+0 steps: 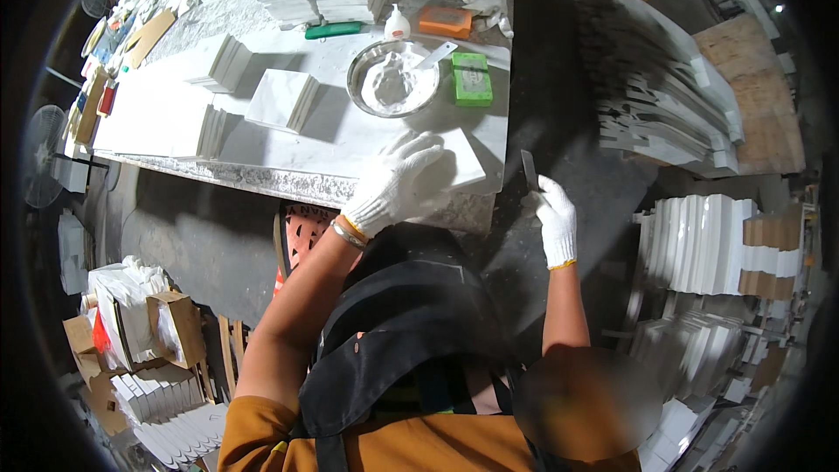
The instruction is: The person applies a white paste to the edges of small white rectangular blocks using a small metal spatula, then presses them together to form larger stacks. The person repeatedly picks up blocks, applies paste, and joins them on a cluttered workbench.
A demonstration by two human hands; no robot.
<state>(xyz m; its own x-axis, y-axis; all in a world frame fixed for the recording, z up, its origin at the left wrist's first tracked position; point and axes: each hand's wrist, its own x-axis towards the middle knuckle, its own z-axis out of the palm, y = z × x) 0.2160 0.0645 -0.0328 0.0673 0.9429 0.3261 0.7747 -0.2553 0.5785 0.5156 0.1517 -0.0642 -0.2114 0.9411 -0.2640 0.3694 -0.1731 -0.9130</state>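
Note:
My left hand (400,182), in a white knit glove, lies stretched out over the near left side of a white marble tile (465,157) at the table's front right corner. Its fingers look extended rather than wrapped round the tile. Off the table's right edge, my right hand (553,217), gloved too, grips a narrow flat metal scraper (529,170) that points up. Just beyond the tile stands a steel bowl (351,87) of white paste, with a putty knife (437,56) resting across its rim. A green box (473,80) sits right of the bowl.
Marble tile stacks (281,101) stand on the table (332,153) at left and farther back. Behind the bowl are a white squeeze bottle (397,24), an orange box (445,21) and a green bar-shaped object (333,30). Slabs (690,79) lean at right; cartons (175,325) sit lower left.

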